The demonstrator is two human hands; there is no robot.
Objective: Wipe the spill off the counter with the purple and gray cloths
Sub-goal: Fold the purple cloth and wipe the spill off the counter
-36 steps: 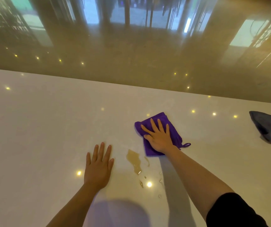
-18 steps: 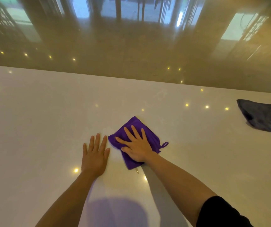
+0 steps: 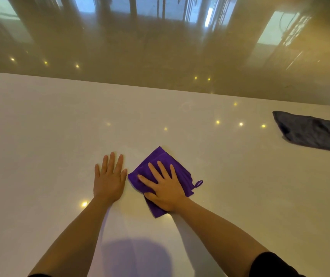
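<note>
A folded purple cloth (image 3: 161, 159) lies on the white counter (image 3: 40, 136) in the middle of the head view. My right hand (image 3: 165, 186) presses flat on the purple cloth with fingers spread. My left hand (image 3: 109, 177) rests flat on the counter just left of the cloth, fingers apart, holding nothing. A gray cloth (image 3: 313, 131) lies crumpled at the far right of the counter, apart from both hands. No spill shows on the surface; whatever is under the purple cloth is hidden.
The counter's far edge (image 3: 160, 89) runs across the view, with a glossy brown floor (image 3: 160, 47) beyond it. Small ceiling lights reflect as bright dots on the counter. My shadow falls on the near part of the counter.
My right hand slid the purple cloth leftward and toward me over the brown spill, which no longer shows. The left hand stayed flat on the counter.
</note>
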